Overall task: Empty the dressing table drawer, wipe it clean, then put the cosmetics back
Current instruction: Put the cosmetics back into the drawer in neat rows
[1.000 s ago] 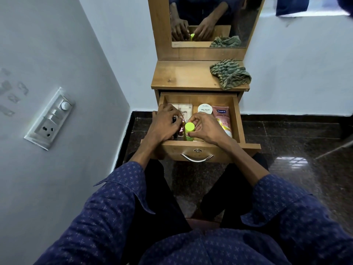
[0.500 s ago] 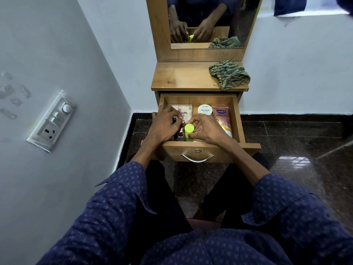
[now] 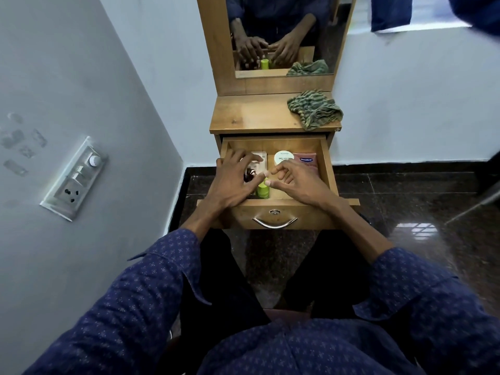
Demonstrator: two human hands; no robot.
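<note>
Reaching into the open drawer (image 3: 330, 169), both hands hang over the little things at its near end. The left hand (image 3: 234, 182) has its fingers spread and bent a bit, holding nothing that I can see. The right hand (image 3: 299, 182) has loose, curled fingers too, and they look empty. Right between the fingertips of both hands stands a small green bottle (image 3: 263, 191), upright. It is probably light and hard, with a smooth side that could slip, so a pinch around its middle or cap seems best. It could tip over easily.

Under the left fingers sits a dark, shiny little bottle (image 3: 249, 175), mostly hidden; I cannot tell what it is. It may be glass, so it wants a soft grip. Past the right fingers sit a round white jar (image 3: 283, 157) and a pink tube (image 3: 307, 160), partly covered. Farther back, a green cloth (image 3: 313, 109) lies crumpled on the table top (image 3: 249, 115).
</note>
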